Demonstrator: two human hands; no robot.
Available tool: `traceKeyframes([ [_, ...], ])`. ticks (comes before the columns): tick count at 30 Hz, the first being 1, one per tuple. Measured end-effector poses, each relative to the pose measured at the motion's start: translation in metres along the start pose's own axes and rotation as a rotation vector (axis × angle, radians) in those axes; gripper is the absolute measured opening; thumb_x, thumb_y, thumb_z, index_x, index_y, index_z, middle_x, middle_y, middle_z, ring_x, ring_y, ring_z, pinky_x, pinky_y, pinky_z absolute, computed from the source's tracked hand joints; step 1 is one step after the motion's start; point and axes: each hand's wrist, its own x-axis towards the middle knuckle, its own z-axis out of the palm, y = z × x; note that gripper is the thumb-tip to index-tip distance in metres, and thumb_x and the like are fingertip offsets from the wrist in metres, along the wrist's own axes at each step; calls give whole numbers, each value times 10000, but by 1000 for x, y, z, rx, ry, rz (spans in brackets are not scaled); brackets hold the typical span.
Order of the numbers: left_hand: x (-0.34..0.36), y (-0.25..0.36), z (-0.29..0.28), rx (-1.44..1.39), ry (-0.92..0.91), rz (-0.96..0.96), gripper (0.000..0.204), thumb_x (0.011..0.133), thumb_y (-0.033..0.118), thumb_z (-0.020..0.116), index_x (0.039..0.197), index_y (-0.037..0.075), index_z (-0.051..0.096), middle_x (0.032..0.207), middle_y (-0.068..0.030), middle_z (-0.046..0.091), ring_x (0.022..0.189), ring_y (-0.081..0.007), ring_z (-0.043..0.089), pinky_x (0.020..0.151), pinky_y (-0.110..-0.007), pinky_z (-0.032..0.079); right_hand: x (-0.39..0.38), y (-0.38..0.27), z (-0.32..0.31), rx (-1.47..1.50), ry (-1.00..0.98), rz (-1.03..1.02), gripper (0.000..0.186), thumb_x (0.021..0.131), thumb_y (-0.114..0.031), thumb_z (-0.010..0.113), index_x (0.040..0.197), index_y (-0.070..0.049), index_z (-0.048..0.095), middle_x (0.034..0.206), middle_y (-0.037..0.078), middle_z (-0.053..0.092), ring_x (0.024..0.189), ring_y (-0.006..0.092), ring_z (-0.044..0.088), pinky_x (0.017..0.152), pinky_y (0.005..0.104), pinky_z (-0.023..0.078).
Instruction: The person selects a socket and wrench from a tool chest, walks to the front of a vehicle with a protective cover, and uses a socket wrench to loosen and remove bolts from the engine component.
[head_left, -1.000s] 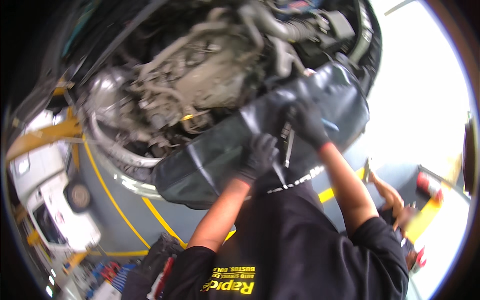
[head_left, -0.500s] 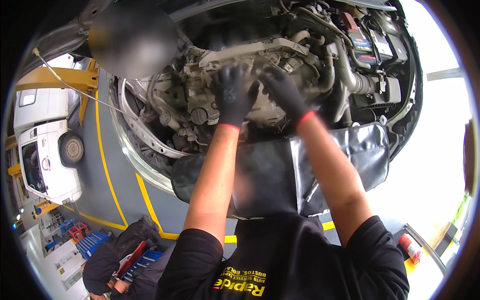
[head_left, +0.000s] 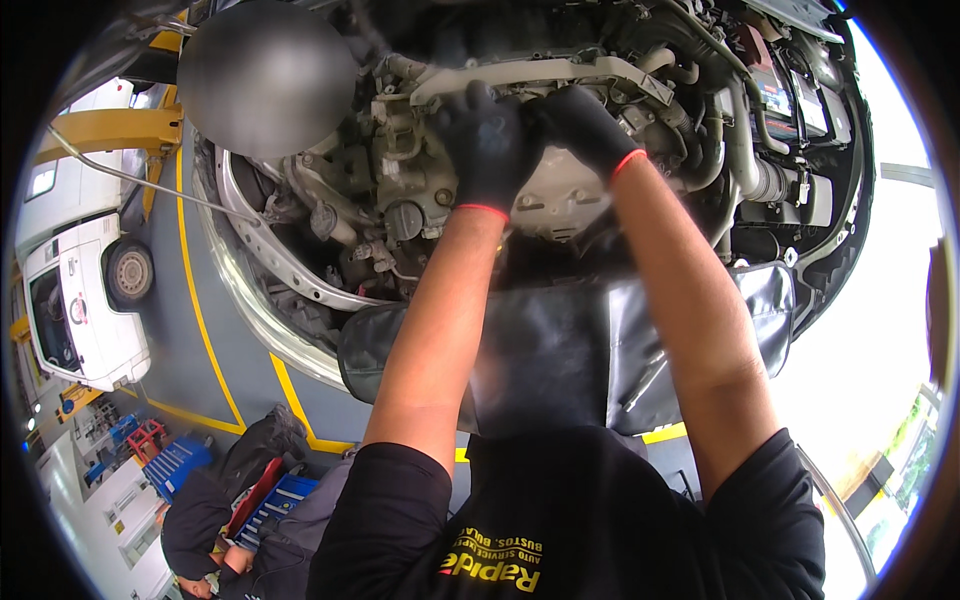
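Both my gloved hands reach into the engine bay. My left hand [head_left: 483, 150] lies over the engine top just below a pale crossbar [head_left: 540, 68], its fingers bent and apart. My right hand [head_left: 590, 130] curls beside it, fingertips close to the left hand; anything they grip is hidden. The pale engine casting [head_left: 555, 195] shows below my hands, with a round dark cap [head_left: 405, 220] to the left. A black padded cover [head_left: 530, 360] drapes over the car's front edge, a slim metal tool [head_left: 643, 385] lying on it.
A battery [head_left: 785, 95] sits at upper right. A prop rod [head_left: 150, 180] crosses the left side, near a yellow lift arm [head_left: 105, 130] and a white vehicle [head_left: 75, 300]. A dark-clothed person [head_left: 200, 530] is at lower left beside blue tool trays [head_left: 175, 465].
My hands moved from the black cover up into the engine bay, then farther forward toward the crossbar and slightly right. The view has shifted, bringing the person at lower left into sight.
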Motion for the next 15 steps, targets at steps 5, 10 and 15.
traceKeyframes([
  [5,3,1,0,29,-32,15,289,767,482,734,776,196,773,998,-70,617,1020,-332,569,819,-498,414,-1,-7,0,333,34,211,166,908,-143,628,951,-34,746,777,148,708,703,233,650,674,374,532],
  [10,6,2,0,43,-62,16,236,772,435,721,782,209,790,996,-51,622,1011,-311,574,829,-491,417,1,-19,1,706,132,494,248,909,-207,639,972,10,740,807,157,718,731,222,636,710,374,527],
  [15,10,0,6,-54,81,74,266,802,353,654,654,142,717,967,-43,598,958,-295,540,846,-483,379,-1,-34,1,692,268,649,398,855,-331,629,971,34,740,938,259,744,901,406,722,820,449,555],
])
